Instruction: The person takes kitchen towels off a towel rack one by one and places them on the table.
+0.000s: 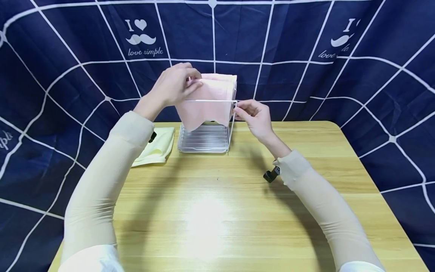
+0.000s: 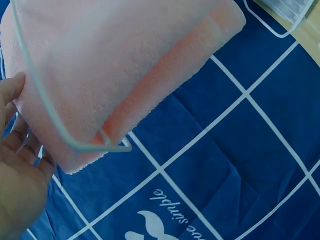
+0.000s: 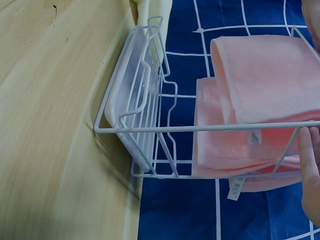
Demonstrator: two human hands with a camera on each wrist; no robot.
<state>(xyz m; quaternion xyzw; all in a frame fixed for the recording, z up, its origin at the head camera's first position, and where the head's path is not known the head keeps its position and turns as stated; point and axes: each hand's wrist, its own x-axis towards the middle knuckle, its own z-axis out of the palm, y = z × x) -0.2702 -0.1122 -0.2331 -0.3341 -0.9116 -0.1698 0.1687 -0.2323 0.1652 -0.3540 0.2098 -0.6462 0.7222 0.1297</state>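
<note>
Over the far part of the table, both arms reach forward in tight beige sleeves (image 1: 98, 185). The left hand (image 1: 175, 84) is up high, bent in at the wrist. Its thumb is on the near side of a soft, folded pink towel cloth (image 1: 209, 109) and its fingers are behind, so it pinches the edge. The right hand (image 1: 254, 117) is a bit lower and points in from the other side. It pinches the top corner of a thin white wire rack (image 3: 205, 128). The two hands are apart, with the pink cloth between them.

The table (image 1: 265, 223) is smooth, light yellow-brown wood, with a bright shiny spot in the middle. All around it hangs a dark blue cloth sheet (image 1: 299, 34) with white lines in big squares. White writing (image 1: 145, 51) on it says "love simple", under a heart and a moustache.

The rack stands at the back of the table. Low down in it sits a flat, see-through tray (image 1: 204, 150). The pink cloth hangs over the top wires, up above the tray. Small white tags (image 3: 236, 188) poke out from it. A folded pale yellow cloth (image 1: 159, 143) lies on the wood, just left of the rack.
</note>
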